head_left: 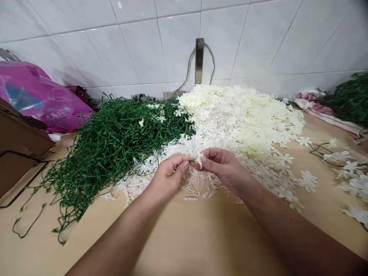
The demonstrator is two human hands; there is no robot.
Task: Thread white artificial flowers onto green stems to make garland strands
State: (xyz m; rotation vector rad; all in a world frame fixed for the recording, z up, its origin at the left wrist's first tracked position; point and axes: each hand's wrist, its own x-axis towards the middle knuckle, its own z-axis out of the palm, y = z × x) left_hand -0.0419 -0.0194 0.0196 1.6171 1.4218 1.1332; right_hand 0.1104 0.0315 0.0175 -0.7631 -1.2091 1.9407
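My left hand (172,172) pinches a green plastic stem (193,160) between thumb and fingers. Against the tip of that stem, my right hand (222,166) holds a small cream artificial flower (200,160), its fingers closed on the petals. Both hands are just above a heap of thin white stamen pieces (178,147). To the left lies a big tangle of green stems (115,134) with a few loose blossoms on top. Behind my right hand rises a pile of cream flower heads (244,111). Whether the stem passes through the flower is hidden by my fingers.
A cardboard box (20,153) and a pink plastic bag (43,96) stand at the left. Finished-looking flower sprays (353,180) lie on the right of the tan table (195,237). A cloth (316,105) and more greenery (350,97) lie behind them, near the tiled wall.
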